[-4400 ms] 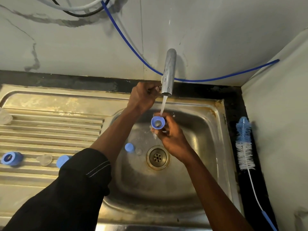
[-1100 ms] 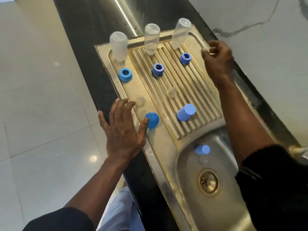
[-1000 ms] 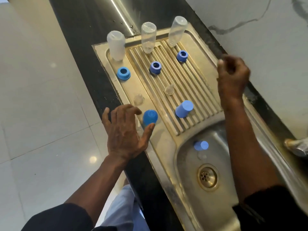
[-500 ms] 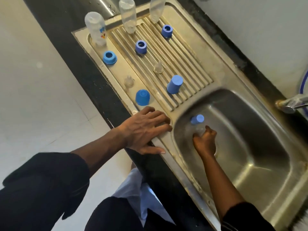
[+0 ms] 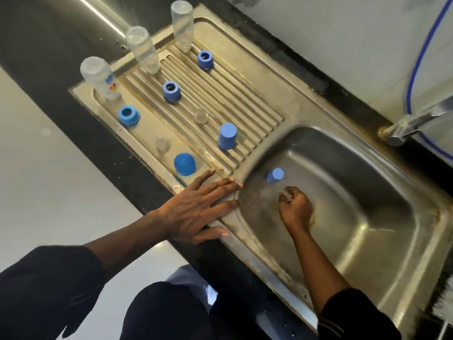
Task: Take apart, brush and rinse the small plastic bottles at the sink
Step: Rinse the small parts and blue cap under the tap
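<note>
Left hand (image 5: 196, 212): lay flat on the sink rim (image 5: 245, 244), fingers straight and spread.
Right hand (image 5: 296, 207): down in the basin (image 5: 367, 204), fingers curled round a small clear piece (image 5: 286, 196) (blurred, shape unclear).
Blue cap (image 5: 275, 175): stood in the basin, just beside the right hand.
Bottles (image 5: 144, 50): three clear ones stood upside down at the far end of the drainboard (image 5: 245, 94).

One wide-angle camera, worn on the head, looks steeply down from close over the steel surface (image 5: 245, 77), which runs slantwise from upper left to lower right; the sink basin (image 5: 355, 192) fills the right, and the left hand (image 5: 193, 212) and right hand (image 5: 296, 207) reach in from the bottom edge
</note>
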